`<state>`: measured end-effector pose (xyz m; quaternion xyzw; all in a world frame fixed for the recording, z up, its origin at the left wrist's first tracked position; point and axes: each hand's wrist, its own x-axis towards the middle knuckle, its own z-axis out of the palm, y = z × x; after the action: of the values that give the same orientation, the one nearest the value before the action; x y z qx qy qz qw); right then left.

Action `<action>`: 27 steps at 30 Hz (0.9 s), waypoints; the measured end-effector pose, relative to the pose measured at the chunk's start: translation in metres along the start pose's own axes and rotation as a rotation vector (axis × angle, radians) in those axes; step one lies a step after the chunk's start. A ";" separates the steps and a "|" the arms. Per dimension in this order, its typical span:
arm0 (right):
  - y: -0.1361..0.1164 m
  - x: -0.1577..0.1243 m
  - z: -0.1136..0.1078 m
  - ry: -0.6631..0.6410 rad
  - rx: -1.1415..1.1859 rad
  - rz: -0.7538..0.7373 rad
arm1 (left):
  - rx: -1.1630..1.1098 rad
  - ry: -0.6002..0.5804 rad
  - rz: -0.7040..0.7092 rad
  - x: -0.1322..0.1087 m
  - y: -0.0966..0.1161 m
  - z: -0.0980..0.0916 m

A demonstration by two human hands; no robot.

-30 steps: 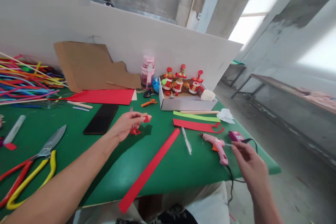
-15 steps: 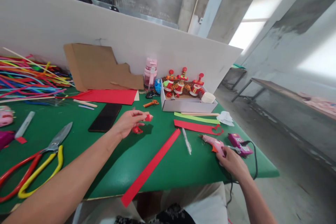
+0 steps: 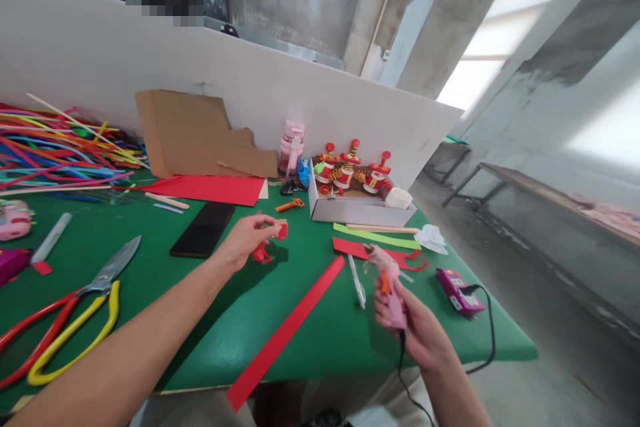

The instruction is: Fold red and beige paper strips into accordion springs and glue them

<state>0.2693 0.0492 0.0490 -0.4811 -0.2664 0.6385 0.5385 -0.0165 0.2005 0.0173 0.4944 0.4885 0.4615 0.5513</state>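
My left hand (image 3: 249, 238) pinches a small red piece with a tan edge (image 3: 283, 229) above the green table. Just under its fingers is another small red object (image 3: 261, 253); whether the hand touches it I cannot tell. My right hand (image 3: 411, 317) is closed around the handle of a pink glue gun (image 3: 393, 283) with an orange trigger, raised off the table, its nozzle pointing up and left. A long red strip (image 3: 287, 333) lies between the hands and overhangs the front edge. Near the glue gun are a white pen (image 3: 357, 282) and a cut red strip (image 3: 350, 248).
A white box (image 3: 360, 212) at the back holds several red figures. Large scissors (image 3: 100, 287), a black phone (image 3: 203, 230), red sheets (image 3: 215, 189), cardboard (image 3: 185, 137) and colourful pipe cleaners (image 3: 60, 153) lie left. A purple box (image 3: 460, 293) with a cable stands right.
My right hand has lifted the glue gun from beside the purple box and brought it left, nozzle tipped upward. My left hand has kept its pinch on the small red piece and barely moved.
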 end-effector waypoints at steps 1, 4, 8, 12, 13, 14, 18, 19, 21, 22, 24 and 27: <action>0.003 0.003 0.007 -0.003 0.010 -0.015 | 0.011 0.010 0.023 0.000 0.001 0.000; 0.007 0.011 0.028 -0.065 -0.032 -0.065 | 0.031 0.009 0.060 -0.001 0.004 -0.001; 0.006 0.020 0.056 -0.170 -0.209 -0.141 | 0.022 -0.017 0.032 -0.002 0.006 -0.001; 0.012 0.032 0.072 -0.122 -0.398 -0.322 | 0.009 -0.050 0.001 -0.001 0.003 -0.001; 0.014 0.035 0.074 -0.117 -0.455 -0.352 | 0.006 -0.062 -0.010 -0.001 0.002 -0.001; 0.016 0.038 0.075 -0.110 -0.519 -0.383 | 0.002 -0.073 -0.020 0.000 0.001 -0.001; 0.023 0.048 0.076 -0.063 -0.745 -0.541 | -0.006 -0.103 -0.052 0.000 0.003 -0.001; 0.024 0.049 0.076 -0.059 -0.776 -0.570 | -0.003 -0.105 -0.058 -0.001 0.004 -0.001; 0.025 0.050 0.076 -0.062 -0.825 -0.605 | 0.004 -0.110 -0.079 -0.002 0.005 -0.001; 0.026 0.051 0.077 -0.064 -0.849 -0.613 | 0.007 -0.116 -0.088 -0.002 0.005 -0.001; 0.027 0.051 0.077 -0.058 -0.888 -0.628 | 0.017 -0.136 -0.097 -0.003 0.005 -0.001; 0.031 0.053 0.079 -0.056 -0.918 -0.671 | 0.032 -0.166 -0.090 -0.003 0.004 -0.001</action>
<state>0.1870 0.1044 0.0366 -0.5379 -0.6689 0.2638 0.4401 -0.0176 0.1980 0.0216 0.5170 0.4702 0.3860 0.6022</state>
